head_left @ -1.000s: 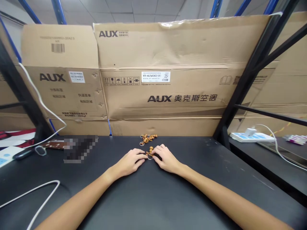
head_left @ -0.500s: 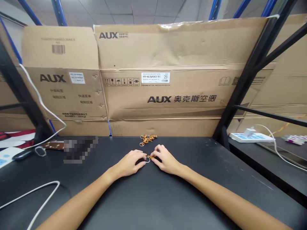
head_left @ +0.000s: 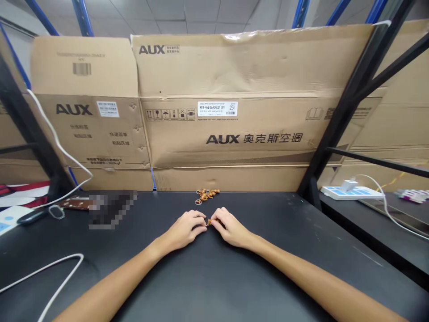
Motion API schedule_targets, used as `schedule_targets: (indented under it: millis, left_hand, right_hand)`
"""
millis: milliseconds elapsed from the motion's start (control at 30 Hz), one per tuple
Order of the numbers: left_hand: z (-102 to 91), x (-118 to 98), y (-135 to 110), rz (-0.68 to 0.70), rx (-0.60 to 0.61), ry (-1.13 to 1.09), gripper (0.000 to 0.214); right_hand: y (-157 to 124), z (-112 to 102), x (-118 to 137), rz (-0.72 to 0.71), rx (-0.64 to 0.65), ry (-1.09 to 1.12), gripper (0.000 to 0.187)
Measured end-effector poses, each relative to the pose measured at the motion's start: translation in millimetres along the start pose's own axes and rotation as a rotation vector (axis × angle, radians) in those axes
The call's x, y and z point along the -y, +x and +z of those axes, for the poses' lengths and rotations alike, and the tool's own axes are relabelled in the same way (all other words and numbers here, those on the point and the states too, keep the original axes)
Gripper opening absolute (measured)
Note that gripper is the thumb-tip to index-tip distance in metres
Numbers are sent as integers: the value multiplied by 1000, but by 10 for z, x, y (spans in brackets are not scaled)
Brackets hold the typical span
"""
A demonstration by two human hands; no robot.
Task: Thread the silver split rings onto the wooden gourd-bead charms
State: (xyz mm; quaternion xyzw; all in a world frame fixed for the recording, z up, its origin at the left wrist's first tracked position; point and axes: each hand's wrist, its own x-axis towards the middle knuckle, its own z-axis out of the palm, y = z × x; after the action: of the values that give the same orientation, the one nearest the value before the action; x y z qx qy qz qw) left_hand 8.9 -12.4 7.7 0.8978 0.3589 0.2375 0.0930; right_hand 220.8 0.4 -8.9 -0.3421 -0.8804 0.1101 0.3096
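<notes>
A small wooden gourd charm [head_left: 210, 222] is held between the two hands above the middle of the black desk [head_left: 288, 241], its ring hidden by the fingers. It is pinched by the fingertips of the right hand [head_left: 232, 228], while the left hand [head_left: 183, 229] is curled in close beside it; whether it is gripped by that hand cannot be told. A tangled cluster of similar charms [head_left: 207, 194] lies near the desk's far edge, before the AUX cardboard cartons [head_left: 221, 134]. With so small a piece, a loosened pinch could let it drop, and a careless reach could scatter the cluster.
</notes>
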Motion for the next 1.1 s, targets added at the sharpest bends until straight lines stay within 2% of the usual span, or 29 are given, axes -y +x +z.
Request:
schedule_targets:
  millis: [300,733,967,1100]
  left_hand:
    - [-30,-23,26,-79,-13,-117,25]
    - [-56,33,47,-66,-3,-257,31]
    - [-80,15,57,-87,-2,-334,31]
    - [-82,-3,61,-81,1,-355,31]
  right_hand:
    - [-11,43,-39,-13,-19,-32,23]
    - [2,5,18,-16,25,-120,25]
    - [-14,-11,45,-67,51,-72,11]
    - [-23,-55,98,-81,30,-5,13]
